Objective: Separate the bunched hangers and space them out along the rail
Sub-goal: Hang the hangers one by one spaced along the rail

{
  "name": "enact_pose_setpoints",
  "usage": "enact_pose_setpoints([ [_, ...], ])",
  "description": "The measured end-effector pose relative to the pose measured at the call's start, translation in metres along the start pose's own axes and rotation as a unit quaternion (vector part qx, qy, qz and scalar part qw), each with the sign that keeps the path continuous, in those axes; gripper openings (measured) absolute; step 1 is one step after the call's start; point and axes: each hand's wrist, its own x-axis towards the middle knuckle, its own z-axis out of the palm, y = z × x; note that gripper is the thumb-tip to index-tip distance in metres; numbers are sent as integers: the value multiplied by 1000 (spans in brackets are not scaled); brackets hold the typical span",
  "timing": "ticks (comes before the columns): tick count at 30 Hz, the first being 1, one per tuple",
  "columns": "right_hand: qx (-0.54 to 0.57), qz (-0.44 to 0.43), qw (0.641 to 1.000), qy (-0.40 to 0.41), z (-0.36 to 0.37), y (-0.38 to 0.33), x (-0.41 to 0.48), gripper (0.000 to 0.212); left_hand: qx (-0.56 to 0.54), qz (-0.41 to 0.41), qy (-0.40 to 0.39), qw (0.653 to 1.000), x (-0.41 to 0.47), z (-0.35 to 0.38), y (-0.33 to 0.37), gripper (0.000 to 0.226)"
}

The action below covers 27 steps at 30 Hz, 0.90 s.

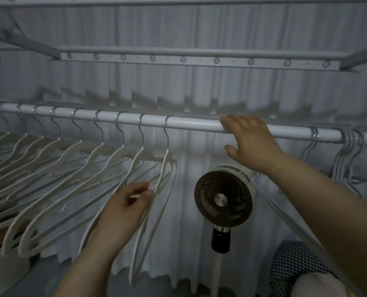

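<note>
A white rail (pixel 191 122) runs across the view. Several white hangers (pixel 71 159) hang spaced out along its left half. The rightmost of these, a white hanger (pixel 166 168), hangs at the end of the row; my left hand (pixel 126 206) pinches its lower arm between thumb and fingers. My right hand (pixel 251 140) rests over the rail to the right of that hanger, fingers laid on top and thumb below. Two hangers (pixel 313 138) hang close together further right, and a tight bunch of hangers (pixel 351 146) sits at the far right of the rail.
A standing fan (pixel 223 196) stands behind and below the rail, in front of a white curtain (pixel 186 172). An upper drying rack bar (pixel 199 58) runs overhead. A checked cloth (pixel 296 266) lies at the lower right.
</note>
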Motion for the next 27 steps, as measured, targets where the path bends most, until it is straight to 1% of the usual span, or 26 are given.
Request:
enact_pose_setpoints([
  [3,-3,11,1000,9,-10,14,-7,63,88,64,43,993,0,-2,10,24],
  [5,-3,18,1000,18,-17,27,-12,62,101,113,53,987,-2,-1,26,21],
  [7,-3,25,999,24,-23,41,-17,60,80,140,35,986,-8,5,46,14],
  [10,-11,42,999,22,-29,66,-26,59,32,154,-29,987,-24,25,67,24],
  [13,-5,70,997,28,-34,90,-38,59,-30,130,-91,987,-45,56,74,26],
  [15,-1,83,996,33,-36,107,-44,60,-46,109,-138,983,-59,84,76,26],
  [17,13,97,995,30,-37,120,-48,60,-62,73,-190,977,-74,118,74,20],
  [19,31,107,994,18,-35,128,-52,58,-78,35,-221,972,-86,152,69,12],
  [21,24,93,995,7,-32,133,-55,53,-82,2,-229,970,-96,184,64,11],
  [24,-3,55,999,0,-29,138,-56,47,-85,-33,-205,975,-103,219,64,17],
  [27,-8,31,999,19,-28,141,-56,46,-92,-50,-177,979,-104,240,62,44],
])
